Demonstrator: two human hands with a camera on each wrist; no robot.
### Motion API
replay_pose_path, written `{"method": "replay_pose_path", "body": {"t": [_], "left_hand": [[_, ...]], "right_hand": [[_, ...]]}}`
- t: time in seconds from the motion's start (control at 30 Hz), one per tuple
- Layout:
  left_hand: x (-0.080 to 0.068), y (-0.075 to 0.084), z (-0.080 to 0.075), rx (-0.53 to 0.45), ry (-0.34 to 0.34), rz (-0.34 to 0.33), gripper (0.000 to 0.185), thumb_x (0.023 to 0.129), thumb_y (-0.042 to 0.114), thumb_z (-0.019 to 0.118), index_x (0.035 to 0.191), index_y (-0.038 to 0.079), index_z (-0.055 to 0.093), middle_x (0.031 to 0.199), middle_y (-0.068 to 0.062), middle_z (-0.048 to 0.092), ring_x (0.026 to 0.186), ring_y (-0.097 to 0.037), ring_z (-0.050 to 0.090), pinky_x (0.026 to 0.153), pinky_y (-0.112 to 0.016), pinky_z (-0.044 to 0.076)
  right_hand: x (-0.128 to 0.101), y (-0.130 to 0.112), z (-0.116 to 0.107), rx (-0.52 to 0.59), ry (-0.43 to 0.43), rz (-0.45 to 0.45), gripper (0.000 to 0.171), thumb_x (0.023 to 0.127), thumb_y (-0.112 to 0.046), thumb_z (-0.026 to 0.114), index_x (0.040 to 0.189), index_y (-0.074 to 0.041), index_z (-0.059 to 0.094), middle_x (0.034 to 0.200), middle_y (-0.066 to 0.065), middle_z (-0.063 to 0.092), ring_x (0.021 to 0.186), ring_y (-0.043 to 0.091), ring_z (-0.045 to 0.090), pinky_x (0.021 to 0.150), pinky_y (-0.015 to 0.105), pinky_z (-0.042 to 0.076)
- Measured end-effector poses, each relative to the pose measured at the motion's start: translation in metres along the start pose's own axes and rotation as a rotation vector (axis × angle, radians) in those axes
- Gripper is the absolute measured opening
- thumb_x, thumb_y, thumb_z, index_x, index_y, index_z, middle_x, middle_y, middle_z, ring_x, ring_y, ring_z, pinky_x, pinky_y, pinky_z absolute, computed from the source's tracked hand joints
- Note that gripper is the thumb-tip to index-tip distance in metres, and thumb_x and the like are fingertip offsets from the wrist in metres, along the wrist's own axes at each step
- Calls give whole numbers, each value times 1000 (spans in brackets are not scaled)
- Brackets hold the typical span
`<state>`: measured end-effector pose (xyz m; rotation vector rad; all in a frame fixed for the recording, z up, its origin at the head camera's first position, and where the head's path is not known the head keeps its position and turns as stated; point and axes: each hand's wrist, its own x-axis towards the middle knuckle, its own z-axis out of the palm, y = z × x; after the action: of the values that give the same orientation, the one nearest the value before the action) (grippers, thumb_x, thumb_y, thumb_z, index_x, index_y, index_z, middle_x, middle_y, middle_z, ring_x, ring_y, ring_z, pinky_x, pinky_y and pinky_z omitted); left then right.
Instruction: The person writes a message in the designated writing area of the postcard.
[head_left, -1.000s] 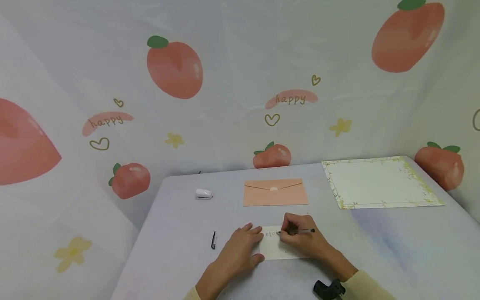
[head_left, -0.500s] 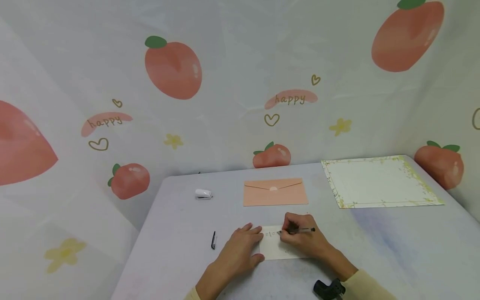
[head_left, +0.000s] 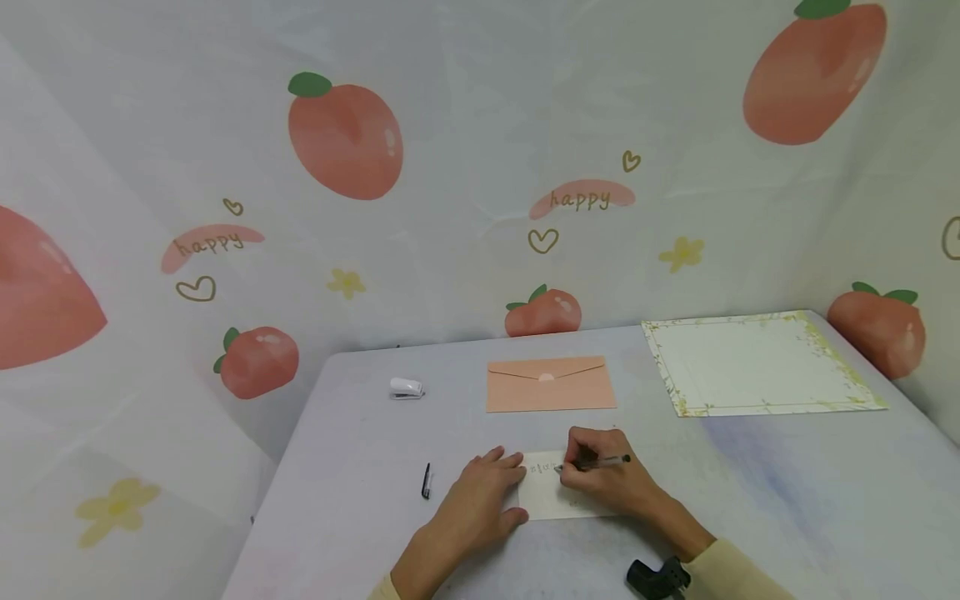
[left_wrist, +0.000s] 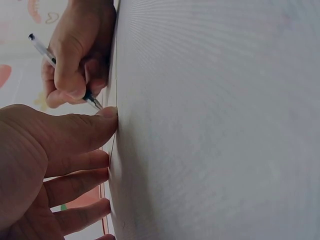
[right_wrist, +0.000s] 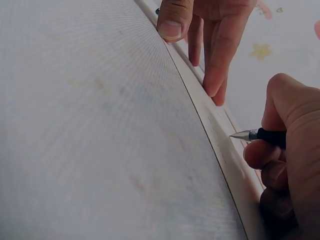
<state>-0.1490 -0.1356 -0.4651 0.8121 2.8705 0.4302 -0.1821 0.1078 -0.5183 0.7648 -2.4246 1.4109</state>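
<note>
A small cream paper card (head_left: 551, 500) lies on the table in front of the person, with a short row of handwriting along its upper left. The right hand (head_left: 611, 475) pinches a pen (head_left: 609, 461) with a clear barrel and black grip, its metal tip at the end of the written row. In the right wrist view the pen tip (right_wrist: 240, 135) meets the card's surface. The left hand (head_left: 483, 496) rests its spread fingers and thumb on the card's left edge. From the left wrist, the thumb (left_wrist: 95, 127) presses flat near the card's border.
A black pen cap (head_left: 427, 482) lies left of the left hand. Farther back are a white stapler (head_left: 407, 388) and a peach envelope (head_left: 551, 392). A large sheet with a floral border (head_left: 765, 367) lies at the back right. A printed cloth (head_left: 450, 167) hangs behind the table.
The row of writing has grown slightly, with the pen tip making small movements at its end. The left hand stays in place on the card.
</note>
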Motion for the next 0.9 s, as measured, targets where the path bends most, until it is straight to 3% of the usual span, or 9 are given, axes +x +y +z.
{"method": "replay_pose_path", "body": {"t": [0.37,0.6,0.9], "left_hand": [[-1,-1,0,12,6,9,54,88,27,93,136,7,77,151,-7,70,146,-36,61,116,-62,53],[-1,-2,2,-5,19,18,53,89,26,93,135,6,77,150,-10,70,144,-39,62,114,-65,54],[-1,1,1,2,-4,-8,54,90,27,92,137,7,76,151,-7,69,147,-36,61,117,-61,53]], "right_hand": [[0,-1,0,10,16,-8,32,74,5,76,76,-24,61,68,-20,59,62,-3,49,54,17,39],[-4,1,-2,15,81,58,35,77,8,75,76,-24,60,70,-17,59,61,-1,50,52,20,41],[-5,-1,-6,-13,48,80,32,79,4,76,78,-25,62,71,-19,60,62,-1,50,54,19,40]]}}
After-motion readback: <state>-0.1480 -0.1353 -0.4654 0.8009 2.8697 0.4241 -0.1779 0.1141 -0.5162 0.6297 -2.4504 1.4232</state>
